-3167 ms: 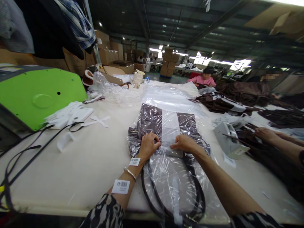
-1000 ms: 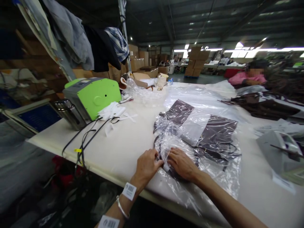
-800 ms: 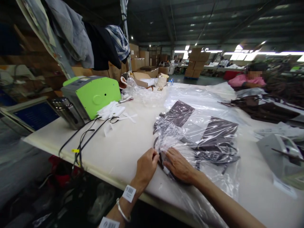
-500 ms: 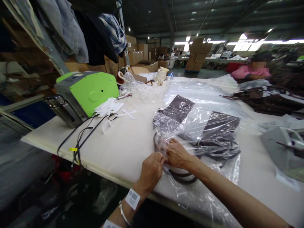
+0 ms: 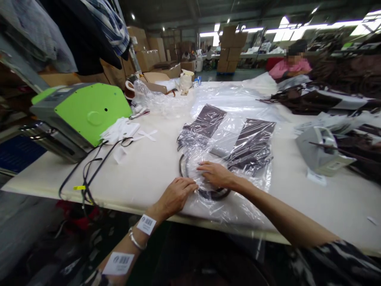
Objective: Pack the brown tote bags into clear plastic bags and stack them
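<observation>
Straps now looping, not trailing: pkg compacting

Dark bag is lying under clear film on worktop. R hand is resting on film, fingers part-spread; L hand is curving alongside, can't tell if gripping.

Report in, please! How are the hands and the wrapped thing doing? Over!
Left hand and right hand both on clear plastic. Dark bundle lying inside, pale band across it. Green machine off left, not blocking.
</observation>
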`<control>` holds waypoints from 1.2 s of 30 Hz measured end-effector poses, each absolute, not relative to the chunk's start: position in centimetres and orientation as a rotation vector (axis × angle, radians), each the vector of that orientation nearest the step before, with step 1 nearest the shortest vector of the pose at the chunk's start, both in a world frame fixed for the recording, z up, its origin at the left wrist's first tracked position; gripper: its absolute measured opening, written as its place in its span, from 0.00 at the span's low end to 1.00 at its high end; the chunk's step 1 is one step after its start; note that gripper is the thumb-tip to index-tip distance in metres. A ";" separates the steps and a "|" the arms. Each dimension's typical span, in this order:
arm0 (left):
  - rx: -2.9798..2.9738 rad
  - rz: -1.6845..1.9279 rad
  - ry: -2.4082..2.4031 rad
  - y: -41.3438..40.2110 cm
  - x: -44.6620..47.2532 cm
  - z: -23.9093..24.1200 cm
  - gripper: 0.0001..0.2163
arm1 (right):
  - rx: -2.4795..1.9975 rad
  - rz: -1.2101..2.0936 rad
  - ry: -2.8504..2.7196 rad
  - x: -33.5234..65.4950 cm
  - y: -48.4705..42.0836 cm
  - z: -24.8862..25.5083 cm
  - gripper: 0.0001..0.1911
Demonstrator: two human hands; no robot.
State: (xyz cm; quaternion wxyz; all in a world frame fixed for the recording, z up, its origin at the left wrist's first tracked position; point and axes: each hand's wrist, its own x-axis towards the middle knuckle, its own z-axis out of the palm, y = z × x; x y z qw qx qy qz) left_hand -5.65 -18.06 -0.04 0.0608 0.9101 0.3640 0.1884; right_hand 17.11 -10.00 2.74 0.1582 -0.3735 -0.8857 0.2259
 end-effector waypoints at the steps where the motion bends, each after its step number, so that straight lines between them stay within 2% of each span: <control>1: 2.755 0.564 1.092 -18.1 -5.9 -0.1 0.20 | -1.073 0.596 -2.519 19.3 -11.1 3.5 0.19; 4: 2.787 0.572 1.042 -18.3 -6.6 -0.2 0.22 | -1.026 0.403 -2.560 27.0 -16.2 4.8 0.18; 8: 2.831 0.559 0.991 -18.5 -7.5 -0.4 0.25 | -0.920 0.093 -2.764 34.4 -23.3 2.8 0.32; 10: 2.819 0.561 1.000 -18.3 -7.7 -0.4 0.23 | -0.886 -0.070 -2.765 35.2 -25.3 0.5 0.34; 13: 2.756 0.563 1.030 -17.9 -8.1 -0.1 0.17 | -0.809 -0.202 -2.719 33.3 -26.0 -2.1 0.32; 16: 2.672 0.547 1.043 -17.7 -8.2 0.4 0.12 | -0.668 -0.077 -2.640 30.1 -24.8 -1.6 0.28; 21: 2.594 0.587 1.240 -18.0 -7.0 0.5 0.17 | -0.809 0.163 -2.140 25.9 -18.7 4.1 0.12; 23: 2.571 0.642 1.383 -18.1 -6.0 0.2 0.20 | -1.000 0.249 -2.032 24.5 -14.6 6.1 0.12; 25: 2.542 0.740 1.508 -18.0 -5.0 -0.3 0.17 | -1.188 0.400 -1.992 23.3 -10.1 6.8 0.14; 28: 2.486 0.886 1.634 -17.5 -4.1 -1.4 0.05 | -1.373 0.609 -1.943 22.0 -4.6 5.6 0.13; 32: 2.453 0.909 1.739 -17.3 -4.1 -2.1 0.10 | -1.448 0.736 -1.970 21.2 -1.6 2.1 0.12; 36: 2.484 0.869 1.659 -16.6 -4.3 0.3 0.08 | -1.534 0.594 -2.100 21.1 -1.6 0.6 0.12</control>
